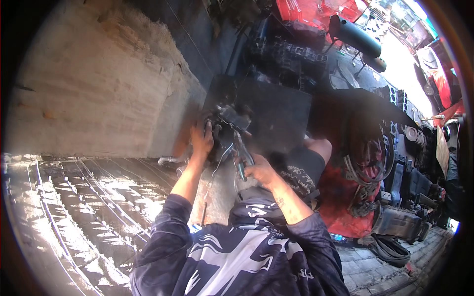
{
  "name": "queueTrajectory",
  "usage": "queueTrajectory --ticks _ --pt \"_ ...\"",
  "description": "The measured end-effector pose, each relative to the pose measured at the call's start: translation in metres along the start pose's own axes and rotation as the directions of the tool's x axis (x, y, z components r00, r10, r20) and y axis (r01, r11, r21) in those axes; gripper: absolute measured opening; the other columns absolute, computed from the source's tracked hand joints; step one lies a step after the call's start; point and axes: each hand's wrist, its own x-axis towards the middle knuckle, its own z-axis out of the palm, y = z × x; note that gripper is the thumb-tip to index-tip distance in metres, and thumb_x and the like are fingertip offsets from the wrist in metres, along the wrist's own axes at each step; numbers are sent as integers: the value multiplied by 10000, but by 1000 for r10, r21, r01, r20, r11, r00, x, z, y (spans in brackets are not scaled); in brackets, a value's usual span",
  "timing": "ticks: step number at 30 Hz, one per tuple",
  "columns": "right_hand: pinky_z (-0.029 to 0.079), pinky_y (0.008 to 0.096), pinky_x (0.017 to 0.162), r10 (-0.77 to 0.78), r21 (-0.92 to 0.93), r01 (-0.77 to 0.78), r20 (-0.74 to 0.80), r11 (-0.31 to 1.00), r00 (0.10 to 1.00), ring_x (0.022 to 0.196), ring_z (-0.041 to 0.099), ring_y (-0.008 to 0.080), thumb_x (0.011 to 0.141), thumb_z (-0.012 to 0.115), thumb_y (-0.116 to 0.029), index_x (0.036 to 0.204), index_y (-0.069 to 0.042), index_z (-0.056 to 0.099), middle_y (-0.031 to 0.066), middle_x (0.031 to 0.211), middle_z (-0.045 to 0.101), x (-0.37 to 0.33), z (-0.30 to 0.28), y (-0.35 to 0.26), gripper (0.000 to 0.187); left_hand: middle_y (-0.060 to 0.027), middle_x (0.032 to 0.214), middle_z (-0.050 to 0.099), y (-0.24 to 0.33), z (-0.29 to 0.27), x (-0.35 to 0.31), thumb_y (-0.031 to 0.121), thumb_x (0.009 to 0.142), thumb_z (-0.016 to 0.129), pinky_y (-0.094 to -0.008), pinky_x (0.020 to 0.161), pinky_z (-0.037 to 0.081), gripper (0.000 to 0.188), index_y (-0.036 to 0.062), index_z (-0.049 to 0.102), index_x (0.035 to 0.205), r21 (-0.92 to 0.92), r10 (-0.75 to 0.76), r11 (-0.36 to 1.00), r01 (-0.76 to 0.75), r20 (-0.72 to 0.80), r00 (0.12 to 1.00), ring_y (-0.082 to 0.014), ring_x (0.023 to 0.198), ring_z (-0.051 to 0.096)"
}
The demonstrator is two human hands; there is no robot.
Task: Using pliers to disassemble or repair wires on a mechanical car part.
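Your right hand (261, 171) grips the pliers (242, 147), their nose near the thin wire (225, 151) and grey metal piece (238, 118) by the dark panel (284, 111), while your left hand (201, 139) — fingers bent, whether pinching anything I cannot tell — sits just left of that piece.

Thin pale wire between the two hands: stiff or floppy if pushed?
Probably bends easily: the wire looks very thin beside the pliers in the right hand. Likely light, given that slimness. It may hold kinks rather than spring straight, since its visible course is crooked; its material is too small to tell.
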Motion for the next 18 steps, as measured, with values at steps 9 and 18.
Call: queueTrajectory --ticks 9,18 --pt "427 250 584 -58 -146 47 -70 988 996 673 546 124 635 586 12 935 -7 588 45 772 573 5 8 3 301 -132 1153 590 65 -37 -37 85 772 594 -460 1021 333 377 56 569 1147 3 293 955 -297 162 942 -342 1163 487" --pt "466 327 695 -225 -563 117 -125 818 966 741 581 219 678 580 -59 929 -8 593 100 821 607 14 8 10 256 -41 624 557 39 -22 -6 313 993 403 -277 527 463 332 37 544 875 -777 -354 569 269 63 933 -144 525 547"
